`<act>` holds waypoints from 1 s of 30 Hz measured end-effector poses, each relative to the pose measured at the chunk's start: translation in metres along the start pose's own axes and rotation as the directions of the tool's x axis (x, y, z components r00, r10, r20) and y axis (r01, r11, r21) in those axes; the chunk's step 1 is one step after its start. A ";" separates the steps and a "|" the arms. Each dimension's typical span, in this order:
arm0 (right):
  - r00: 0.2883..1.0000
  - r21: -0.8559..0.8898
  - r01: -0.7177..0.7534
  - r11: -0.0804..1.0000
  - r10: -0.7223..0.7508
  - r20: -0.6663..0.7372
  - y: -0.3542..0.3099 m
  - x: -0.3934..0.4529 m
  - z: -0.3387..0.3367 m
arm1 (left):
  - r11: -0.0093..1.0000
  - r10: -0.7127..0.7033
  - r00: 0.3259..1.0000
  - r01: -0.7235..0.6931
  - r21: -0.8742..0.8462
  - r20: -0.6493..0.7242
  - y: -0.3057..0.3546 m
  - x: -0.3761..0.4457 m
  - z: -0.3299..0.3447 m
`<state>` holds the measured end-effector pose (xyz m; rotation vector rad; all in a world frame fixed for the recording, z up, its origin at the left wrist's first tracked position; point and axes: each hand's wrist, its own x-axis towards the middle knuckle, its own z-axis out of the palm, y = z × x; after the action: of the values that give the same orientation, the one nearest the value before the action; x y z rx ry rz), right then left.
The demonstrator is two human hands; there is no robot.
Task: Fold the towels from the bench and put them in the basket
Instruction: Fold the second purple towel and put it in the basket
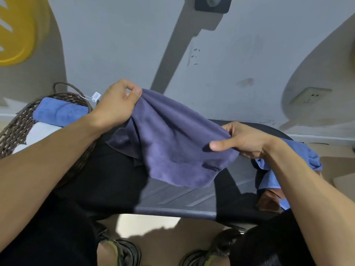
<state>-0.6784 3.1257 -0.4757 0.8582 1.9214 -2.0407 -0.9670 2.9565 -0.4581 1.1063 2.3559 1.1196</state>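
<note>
Stretching a purple towel (172, 143) above the surface (182, 198).
Left hand (117, 104) pinches its far-left corner, right hand (244, 141) its near-right edge; basket (17, 129) sits left, nearer the left hand.

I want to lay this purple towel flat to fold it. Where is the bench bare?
The bare bench patch with the striped marks lies under the purple towel, between the black cloth on the left and the blue towel pile on the right. The basket on the left already holds towels.
</note>
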 end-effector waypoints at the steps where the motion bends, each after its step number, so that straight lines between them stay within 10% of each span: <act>1: 0.999 -0.044 -0.007 0.999 0.009 0.033 0.000 -0.003 -0.002 | 1.000 0.004 1.000 -0.004 0.004 0.004 -0.001 0.000 0.000; 6: 1.000 0.091 0.013 0.996 -0.015 0.017 0.003 -0.010 -0.007 | 1.000 -0.003 1.000 0.003 -0.019 0.023 -0.006 0.001 0.002; 16: 0.876 0.313 0.159 0.936 0.013 -0.483 0.002 -0.023 -0.020 | 0.991 -0.013 0.928 0.060 -0.116 0.371 -0.035 -0.007 0.034; 22: 0.725 -0.363 -0.394 0.844 0.043 -0.688 0.021 -0.028 -0.036 | 0.774 -0.239 0.881 -0.080 0.628 0.407 -0.091 -0.006 0.044; 30: 0.748 -0.518 -0.586 0.624 0.170 -0.642 0.034 -0.023 -0.031 | 0.805 -0.303 0.884 0.038 0.592 0.357 -0.120 -0.020 0.047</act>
<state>-0.6336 3.1456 -0.4914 1.5534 2.2228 -0.6978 -0.9895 2.9181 -0.5808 1.1277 2.3918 0.0423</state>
